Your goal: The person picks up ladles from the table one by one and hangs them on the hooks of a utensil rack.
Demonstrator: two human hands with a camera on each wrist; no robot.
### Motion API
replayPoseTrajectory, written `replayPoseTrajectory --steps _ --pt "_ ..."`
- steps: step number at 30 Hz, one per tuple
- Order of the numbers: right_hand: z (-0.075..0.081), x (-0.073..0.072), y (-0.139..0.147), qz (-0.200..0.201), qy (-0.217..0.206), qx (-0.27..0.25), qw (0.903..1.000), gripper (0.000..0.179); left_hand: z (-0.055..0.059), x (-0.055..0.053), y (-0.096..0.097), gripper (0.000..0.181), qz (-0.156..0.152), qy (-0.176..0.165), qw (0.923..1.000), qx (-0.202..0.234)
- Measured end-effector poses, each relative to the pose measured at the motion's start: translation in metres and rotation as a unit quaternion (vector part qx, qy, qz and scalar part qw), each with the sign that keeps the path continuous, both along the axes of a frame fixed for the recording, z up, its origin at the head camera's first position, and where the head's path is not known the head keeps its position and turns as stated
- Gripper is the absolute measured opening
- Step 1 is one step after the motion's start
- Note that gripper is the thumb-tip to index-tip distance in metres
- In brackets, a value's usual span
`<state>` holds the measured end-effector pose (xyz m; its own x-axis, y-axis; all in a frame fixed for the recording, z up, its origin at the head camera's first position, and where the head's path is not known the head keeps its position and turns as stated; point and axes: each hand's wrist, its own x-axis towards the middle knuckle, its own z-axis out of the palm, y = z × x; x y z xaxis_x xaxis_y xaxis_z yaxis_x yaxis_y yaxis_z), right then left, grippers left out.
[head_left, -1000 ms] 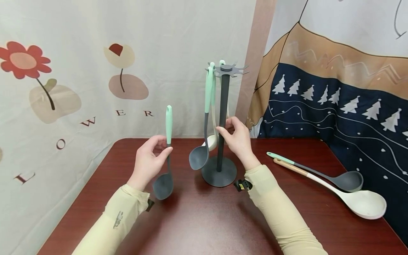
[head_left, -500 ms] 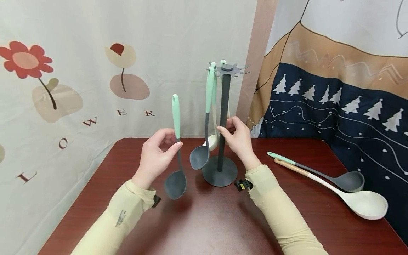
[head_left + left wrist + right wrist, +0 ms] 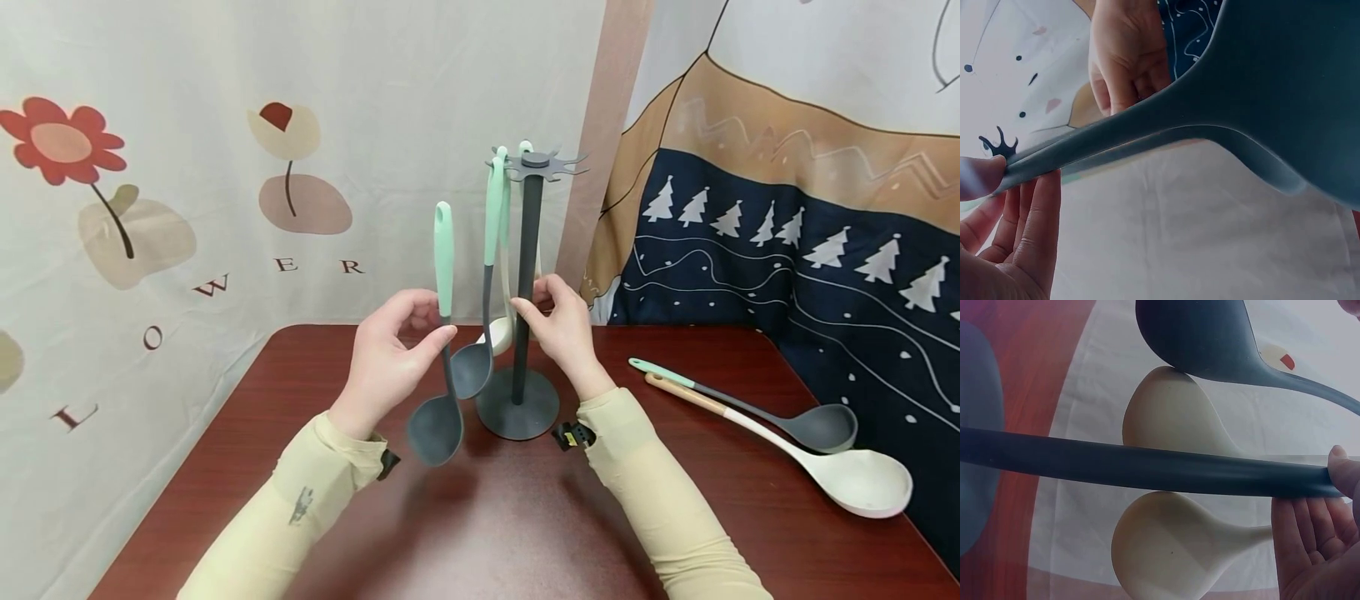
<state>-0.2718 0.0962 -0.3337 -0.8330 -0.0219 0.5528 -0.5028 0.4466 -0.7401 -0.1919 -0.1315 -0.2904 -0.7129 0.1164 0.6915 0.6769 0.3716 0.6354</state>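
Note:
My left hand (image 3: 393, 354) pinches a dark grey ladle (image 3: 437, 429) by its shaft, just below the mint green handle. The ladle hangs upright above the table, bowl down, left of the utensil stand. My right hand (image 3: 558, 325) grips the dark post of the stand (image 3: 528, 250), thumb in front and fingers behind. From the stand's hooked top hang another grey ladle (image 3: 491, 225) with a mint handle and white-bowled utensils (image 3: 1169, 547); two pale bowls show in the right wrist view. In the left wrist view, the held ladle (image 3: 1147, 112) crosses in front of my right hand.
On the right side of the table (image 3: 495, 533) lie a grey ladle (image 3: 821, 427) with a mint handle and a larger white ladle (image 3: 862, 482) with a tan handle. Behind the table hang patterned curtains (image 3: 420, 108). Several hooks on the stand's right side hold nothing.
My left hand has moved right and slightly up with the grey ladle, bringing it close to the ladle hanging on the stand. My right hand stays on the post.

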Motion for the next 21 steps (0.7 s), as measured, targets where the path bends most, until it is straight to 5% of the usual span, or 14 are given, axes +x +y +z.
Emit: replayPoseTrajectory --steps 13,21 --pt "0.001 0.000 0.000 0.002 0.001 -0.001 1.0000 0.024 0.011 -0.003 0.016 0.025 -0.029 0.026 0.9992 0.008" --pt "0.002 0.001 0.000 0.003 0.004 -0.001 1.0000 0.023 0.016 -0.005 0.027 0.026 -0.030 0.005 0.9994 0.017"
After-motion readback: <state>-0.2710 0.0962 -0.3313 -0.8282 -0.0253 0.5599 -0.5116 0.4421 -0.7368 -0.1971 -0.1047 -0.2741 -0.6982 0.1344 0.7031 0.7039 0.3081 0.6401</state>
